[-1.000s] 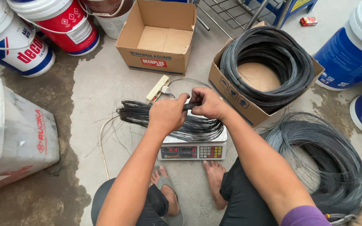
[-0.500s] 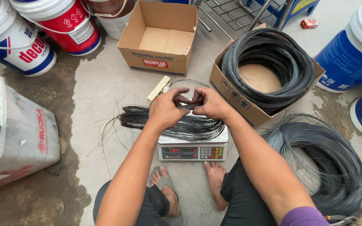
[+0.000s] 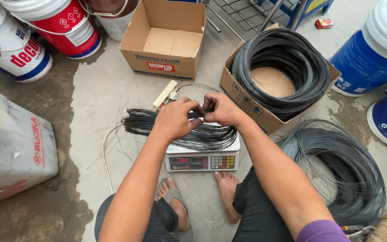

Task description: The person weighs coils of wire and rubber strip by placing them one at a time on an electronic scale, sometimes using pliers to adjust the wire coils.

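A bundle of thin black wire [image 3: 148, 123] lies across a small digital scale [image 3: 201, 162] on the concrete floor. My left hand [image 3: 175, 120] and my right hand [image 3: 220, 109] meet above the scale, both pinching a short dark section of the wire between fingers and thumbs. The bundle's loose ends fan out to the left of my left hand.
An open cardboard box holds a large black wire coil [image 3: 283, 67]; another coil [image 3: 341, 170] lies on the floor at right. An empty box [image 3: 166, 40], paint buckets [image 3: 59, 27], blue drums [image 3: 372, 49], a white sack [image 3: 14, 143] and a power strip [image 3: 164, 95] surround me.
My hands have shifted slightly along the wire and closer together, twisting the strand above the scale. The bundle stays on the scale.
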